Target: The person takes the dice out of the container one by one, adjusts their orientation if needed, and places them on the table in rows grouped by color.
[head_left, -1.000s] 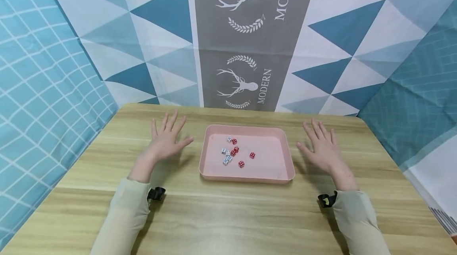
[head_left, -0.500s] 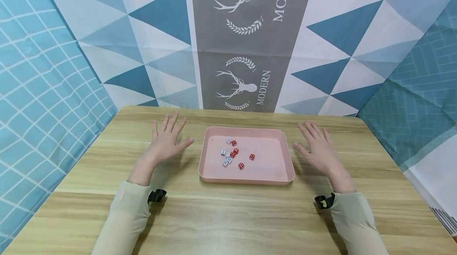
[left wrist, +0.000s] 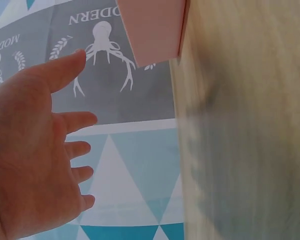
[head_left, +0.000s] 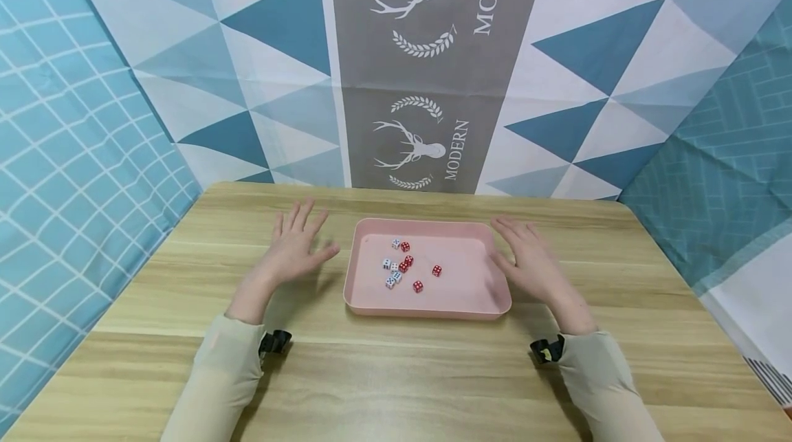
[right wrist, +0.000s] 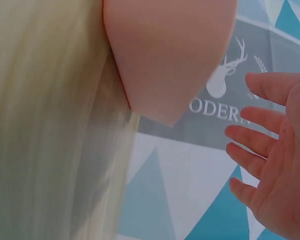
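Note:
A shallow pink tray (head_left: pixel 470 313) sits on the wooden table, with several white dice (head_left: pixel 394 267) and several red dice (head_left: pixel 418 286) scattered mostly over its left half. To the tray's left, my left hand (head_left: pixel 289 253) hovers with fingers spread and holds nothing; the left wrist view shows its palm and the tray's outer wall (left wrist: pixel 155 30). My right hand (head_left: pixel 533 263) is held over the tray's right rim in the head view, fingers extended. In the right wrist view that right hand's palm faces the tray's pink side (right wrist: pixel 165 60), with a gap between them.
The wood-grain table (head_left: pixel 396 380) ends at the back against a patterned cloth (head_left: pixel 414 71) with deer prints and triangles. A blue checked cloth (head_left: pixel 74 153) hangs at the left, a teal one (head_left: pixel 742 133) at the right. Black straps (head_left: pixel 547 351) circle the wrists.
My right hand has moved left, from beside the tray to over its right rim. The left hand has shifted slightly right. Tray and dice have stayed put.

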Action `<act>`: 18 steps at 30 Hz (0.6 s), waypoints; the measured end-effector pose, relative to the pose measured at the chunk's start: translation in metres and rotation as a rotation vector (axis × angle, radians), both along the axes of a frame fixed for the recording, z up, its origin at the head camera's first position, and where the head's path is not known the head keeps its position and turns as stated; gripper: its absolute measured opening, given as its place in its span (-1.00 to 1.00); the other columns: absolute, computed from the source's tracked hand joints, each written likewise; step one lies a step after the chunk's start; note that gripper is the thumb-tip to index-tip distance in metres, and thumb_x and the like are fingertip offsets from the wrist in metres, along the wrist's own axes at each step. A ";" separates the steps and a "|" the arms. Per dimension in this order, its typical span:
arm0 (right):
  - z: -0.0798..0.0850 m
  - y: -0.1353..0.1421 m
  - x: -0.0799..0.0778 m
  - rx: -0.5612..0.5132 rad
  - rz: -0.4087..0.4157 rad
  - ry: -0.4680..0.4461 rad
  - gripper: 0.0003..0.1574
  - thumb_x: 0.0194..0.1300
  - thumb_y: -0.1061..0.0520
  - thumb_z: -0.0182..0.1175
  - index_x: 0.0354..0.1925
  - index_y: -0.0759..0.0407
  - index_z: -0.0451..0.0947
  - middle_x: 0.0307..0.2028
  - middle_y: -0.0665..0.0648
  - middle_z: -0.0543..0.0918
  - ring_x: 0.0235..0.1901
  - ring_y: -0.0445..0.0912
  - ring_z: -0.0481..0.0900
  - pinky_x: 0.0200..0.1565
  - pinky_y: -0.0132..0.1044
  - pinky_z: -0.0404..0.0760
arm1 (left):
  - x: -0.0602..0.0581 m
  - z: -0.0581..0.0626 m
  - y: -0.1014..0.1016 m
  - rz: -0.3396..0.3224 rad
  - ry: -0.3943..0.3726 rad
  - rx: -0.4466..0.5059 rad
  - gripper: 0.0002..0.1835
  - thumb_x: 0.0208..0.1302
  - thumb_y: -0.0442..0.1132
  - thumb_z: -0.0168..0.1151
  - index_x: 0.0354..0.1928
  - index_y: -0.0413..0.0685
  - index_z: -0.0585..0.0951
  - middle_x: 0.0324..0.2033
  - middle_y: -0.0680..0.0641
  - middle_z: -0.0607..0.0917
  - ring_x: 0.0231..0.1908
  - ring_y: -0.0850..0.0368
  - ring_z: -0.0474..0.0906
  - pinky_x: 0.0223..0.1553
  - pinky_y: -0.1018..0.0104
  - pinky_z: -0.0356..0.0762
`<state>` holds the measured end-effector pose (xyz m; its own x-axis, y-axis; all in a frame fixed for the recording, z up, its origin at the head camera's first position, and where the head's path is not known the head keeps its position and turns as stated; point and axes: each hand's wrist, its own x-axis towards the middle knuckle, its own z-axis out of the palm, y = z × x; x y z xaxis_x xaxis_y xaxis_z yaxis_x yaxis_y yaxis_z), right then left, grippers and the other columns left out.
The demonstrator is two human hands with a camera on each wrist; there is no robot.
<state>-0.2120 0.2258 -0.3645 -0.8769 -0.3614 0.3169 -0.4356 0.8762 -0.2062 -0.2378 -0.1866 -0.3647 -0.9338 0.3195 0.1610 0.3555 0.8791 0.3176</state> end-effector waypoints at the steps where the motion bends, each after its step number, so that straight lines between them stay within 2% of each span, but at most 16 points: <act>1: -0.001 -0.002 0.000 -0.003 0.006 -0.007 -0.31 0.26 -0.01 0.06 0.27 0.25 0.22 0.23 0.30 0.31 0.26 0.16 0.18 0.29 0.12 -0.03 | 0.000 0.000 0.001 -0.002 -0.003 -0.003 -0.19 0.20 0.13 0.08 0.37 -0.11 0.10 0.39 -0.26 -0.17 0.35 -0.27 -0.32 0.26 -0.23 -0.48; 4: -0.003 -0.009 0.001 -0.013 0.031 -0.014 -0.34 0.25 0.00 0.07 0.25 0.24 0.26 0.21 0.30 0.34 0.24 0.17 0.22 0.29 0.11 0.00 | 0.002 -0.001 0.005 0.017 -0.029 -0.009 -0.25 0.23 0.11 0.05 0.34 -0.18 0.16 0.37 -0.30 -0.06 0.33 -0.30 -0.14 0.27 -0.26 -0.29; 6: -0.004 -0.014 0.001 -0.038 0.056 -0.016 -0.36 0.25 0.02 0.09 0.23 0.26 0.29 0.20 0.29 0.36 0.22 0.18 0.25 0.29 0.10 0.01 | 0.003 -0.001 0.008 0.053 -0.058 -0.008 -0.29 0.27 0.09 0.00 0.31 -0.24 0.20 0.32 -0.35 0.07 0.28 -0.32 0.02 0.24 -0.25 -0.07; 10: -0.007 -0.026 -0.001 -0.071 0.103 -0.035 -0.44 0.25 0.07 0.10 0.17 0.29 0.36 0.18 0.28 0.39 0.21 0.18 0.27 0.29 0.07 0.05 | 0.006 0.000 0.014 0.126 -0.119 0.048 -0.37 0.31 0.04 -0.05 0.22 -0.35 0.29 0.16 -0.39 0.36 0.14 -0.32 0.29 0.11 -0.18 0.26; 14: -0.006 -0.040 0.000 -0.098 0.112 -0.119 -0.51 0.27 0.07 0.08 0.13 0.23 0.42 0.12 0.23 0.47 0.16 0.14 0.35 0.20 0.05 0.24 | 0.007 -0.002 0.018 0.116 -0.178 0.129 -0.42 0.30 -0.02 -0.02 0.17 -0.36 0.35 0.00 -0.36 0.52 0.00 -0.23 0.46 0.00 -0.07 0.41; 18: -0.007 -0.051 0.002 -0.089 0.106 -0.177 -0.57 0.29 0.05 0.06 0.10 0.15 0.47 0.05 0.15 0.54 0.11 0.07 0.43 0.13 0.00 0.36 | 0.006 -0.006 0.025 0.060 -0.265 0.194 -0.44 0.30 -0.04 0.00 0.18 -0.34 0.34 -0.06 -0.32 0.57 -0.10 -0.15 0.53 -0.07 -0.01 0.47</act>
<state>-0.2102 0.1746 -0.3710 -0.8804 -0.4320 0.1957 -0.4743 0.8024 -0.3622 -0.2318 -0.1621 -0.3702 -0.9675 0.2500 -0.0375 0.1877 0.8097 0.5560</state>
